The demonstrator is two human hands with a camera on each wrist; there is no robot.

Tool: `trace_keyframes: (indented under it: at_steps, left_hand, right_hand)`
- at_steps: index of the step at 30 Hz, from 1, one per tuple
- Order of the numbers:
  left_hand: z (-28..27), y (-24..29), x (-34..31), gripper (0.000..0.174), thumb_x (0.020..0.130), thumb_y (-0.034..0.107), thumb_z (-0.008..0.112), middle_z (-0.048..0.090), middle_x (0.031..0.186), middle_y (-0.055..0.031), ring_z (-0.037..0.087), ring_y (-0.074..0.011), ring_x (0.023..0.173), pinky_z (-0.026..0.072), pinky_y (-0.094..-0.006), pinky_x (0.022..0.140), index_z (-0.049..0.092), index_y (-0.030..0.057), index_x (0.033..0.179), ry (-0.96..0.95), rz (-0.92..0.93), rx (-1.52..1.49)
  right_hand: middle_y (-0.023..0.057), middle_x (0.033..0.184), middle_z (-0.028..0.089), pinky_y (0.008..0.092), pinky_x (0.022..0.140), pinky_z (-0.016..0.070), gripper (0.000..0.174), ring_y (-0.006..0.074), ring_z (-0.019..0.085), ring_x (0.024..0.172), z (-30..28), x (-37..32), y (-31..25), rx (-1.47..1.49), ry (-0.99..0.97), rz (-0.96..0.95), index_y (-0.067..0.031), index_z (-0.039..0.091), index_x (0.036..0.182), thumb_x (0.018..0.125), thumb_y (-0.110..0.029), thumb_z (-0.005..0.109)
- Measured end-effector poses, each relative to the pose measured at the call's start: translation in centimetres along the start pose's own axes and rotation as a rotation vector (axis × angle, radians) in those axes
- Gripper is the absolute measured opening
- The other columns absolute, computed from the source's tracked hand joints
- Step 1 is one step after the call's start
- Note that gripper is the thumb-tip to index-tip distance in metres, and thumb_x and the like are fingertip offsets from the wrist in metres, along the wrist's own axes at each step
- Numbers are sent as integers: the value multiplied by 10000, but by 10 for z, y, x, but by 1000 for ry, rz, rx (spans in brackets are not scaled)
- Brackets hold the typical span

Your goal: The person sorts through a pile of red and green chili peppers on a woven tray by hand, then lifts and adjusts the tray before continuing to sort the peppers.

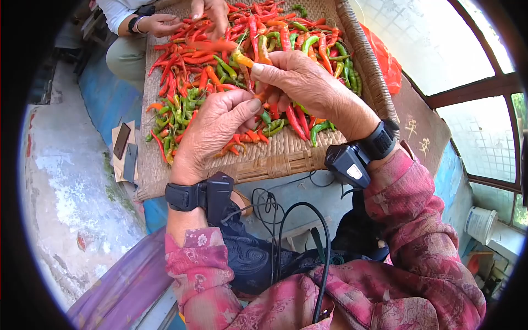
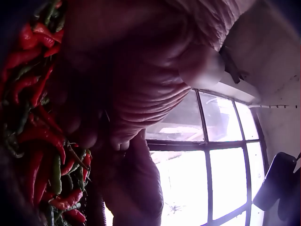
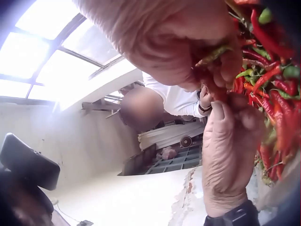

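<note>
My right hand (image 1: 313,82) holds a yellow-orange chili pepper (image 1: 242,59), which sticks out past the thumb over the pile. Its thumb and fingers are bent close to my left hand (image 1: 223,121). Between the two hands is a red-orange chili pepper (image 3: 215,90), mostly covered by fingers; my left thumb and fingers pinch its lower end. In the right wrist view a greenish chili pepper (image 3: 214,55) shows in the curl of my right hand. Below both hands lies a pile of red and green chili peppers (image 1: 190,66).
A woven tray (image 1: 253,168) with a raised rim bears the peppers. Across it, another person's hands (image 1: 212,14) reach over the pile. Two phones (image 1: 130,159) lie on cardboard at the left. Black cables (image 1: 269,206) hang below the tray. A red bag (image 1: 382,60) sits beyond the right rim.
</note>
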State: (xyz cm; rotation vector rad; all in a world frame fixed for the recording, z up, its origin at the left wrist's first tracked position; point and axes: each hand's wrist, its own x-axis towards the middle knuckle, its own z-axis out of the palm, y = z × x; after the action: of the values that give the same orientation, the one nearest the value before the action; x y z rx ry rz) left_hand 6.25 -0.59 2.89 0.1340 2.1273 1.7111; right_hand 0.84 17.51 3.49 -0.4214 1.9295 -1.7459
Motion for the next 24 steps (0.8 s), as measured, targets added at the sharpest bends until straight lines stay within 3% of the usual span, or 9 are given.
trace_keyframes:
  at_steps: [4,6,8,9,12,14,19,22,24]
  left_hand:
    - [-17,5,-10,257,913,291,533,574,712,25,503,-39,641,397,-187,592,625,51,907,66,-32,52]
    - [-30,3,-14,272,916,286,519,572,711,10,523,-77,658,424,-220,617,628,37,933,336,28,150]
    - [-68,-20,-22,282,907,270,514,600,732,-42,569,-142,710,454,-259,677,625,16,965,727,121,686]
    - [-76,-28,-26,257,857,214,537,634,901,-176,598,-348,828,465,-379,756,617,8,989,789,72,824]
    - [-85,-51,-32,313,834,240,560,597,1034,-216,565,-362,968,433,-424,837,592,14,1048,707,-51,1174]
    - [-85,-63,-28,462,788,312,604,568,1088,-237,534,-379,1036,412,-443,879,532,12,1131,613,-76,1029]
    - [-69,-50,-6,700,718,381,661,569,1150,-225,545,-348,1081,395,-396,935,412,53,1284,526,-402,932]
    - [-67,-59,2,738,678,342,697,591,1125,-198,560,-348,1057,406,-396,923,391,81,1296,574,-309,907]
    - [-62,-59,7,680,659,276,701,613,1076,-188,582,-334,1020,430,-395,891,427,120,1262,621,-242,858]
  right_hand:
    - [98,730,641,219,479,504,338,113,606,584,-8,5,-7,-37,-30,60,45,577,839,918,-278,518]
    - [133,817,652,253,558,538,337,143,625,646,-22,12,-8,-51,-60,44,40,570,889,929,-287,502]
    - [159,1000,615,233,669,544,358,136,624,797,-32,25,3,642,100,-110,28,539,992,939,-322,485]
    - [183,1080,582,247,737,541,368,162,610,862,-33,22,-3,761,154,-160,45,508,1034,943,-310,479]
    - [164,1045,592,246,742,545,384,172,614,823,-32,21,5,886,161,47,71,485,1072,944,-291,478]
    - [111,941,627,225,652,531,391,117,609,754,-25,19,11,807,72,65,60,483,1135,938,-278,493]
    - [50,742,619,221,569,486,266,107,585,652,-3,1,-13,368,-39,20,-15,585,911,894,-278,555]
    - [39,722,612,229,551,476,325,92,567,621,0,3,-6,153,-79,-33,-10,609,871,883,-331,565]
    - [15,735,601,176,536,442,354,45,530,618,0,1,-6,79,-100,-51,3,598,1038,901,-320,549]
